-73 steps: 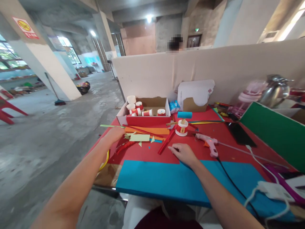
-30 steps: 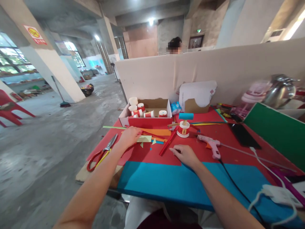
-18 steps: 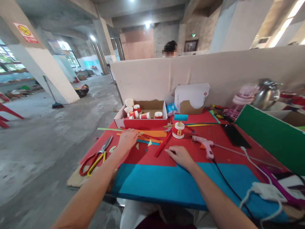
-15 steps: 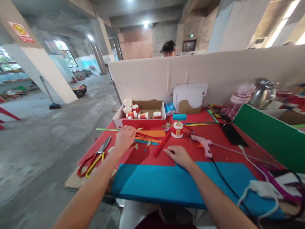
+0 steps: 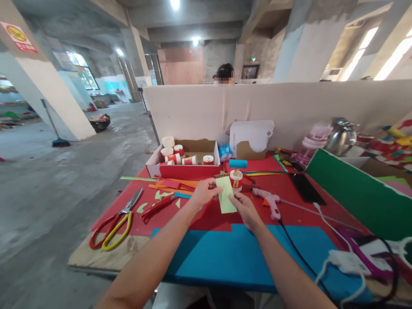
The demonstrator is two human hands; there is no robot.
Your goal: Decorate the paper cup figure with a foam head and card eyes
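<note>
Between my two hands is a light green piece of paper (image 5: 226, 198), tilted upright above the red sheet. My left hand (image 5: 206, 192) pinches its upper left edge, and my right hand (image 5: 245, 208) grips its lower right edge. Just behind the paper stands a small red-and-white paper cup (image 5: 236, 179), upside down, with a blue paper roll (image 5: 238, 164) on top. A brown coiled strip (image 5: 221, 175) shows beside the cup, partly hidden by the green paper. Left of my hands lie orange paper strips (image 5: 157, 186), light green scraps (image 5: 142, 208) and red-handled pliers (image 5: 158, 207).
Large scissors (image 5: 116, 223) with red and yellow handles lie at the left edge. A pink glue gun (image 5: 268, 201) with a black cord rests at right, near a phone (image 5: 307, 187). A box of paper cups (image 5: 189, 171) stands behind; a green board (image 5: 357, 195) is at right.
Both hands have come together at the middle, now holding the light green paper. My left hand has left the strips and moved right. The view has shifted slightly.
</note>
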